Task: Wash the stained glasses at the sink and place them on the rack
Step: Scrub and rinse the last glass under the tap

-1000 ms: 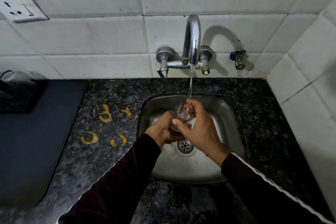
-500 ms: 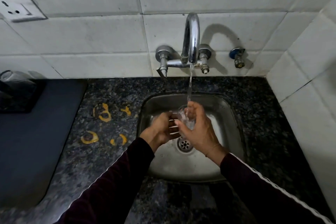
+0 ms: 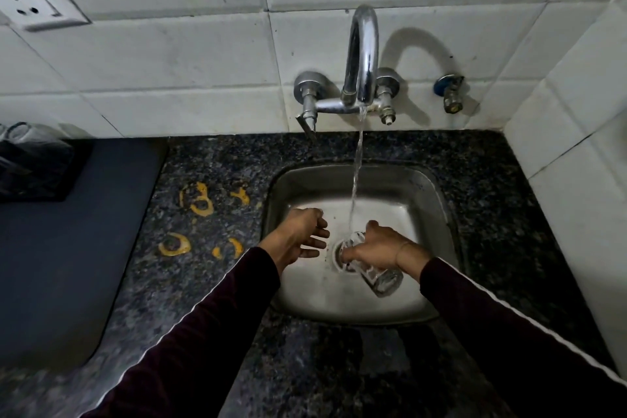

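the steel sink (image 3: 431,200) holds my 2 hands, a drain (image 3: 337,256) and a thin stream of water (image 3: 356,176) falling from the chrome tap (image 3: 363,54). my right hand (image 3: 376,244) grips the clear glass (image 3: 376,276) over the drain, tipped on its side with the thick base toward me, fingers curled round it. my left hand (image 3: 300,236) hovers just beside it, fingers loosely spread and holding nothing. the speckled granite counter (image 3: 210,282) carries yellow ring stains (image 3: 200,204); a dark mat (image 3: 64,248) lies to the left.
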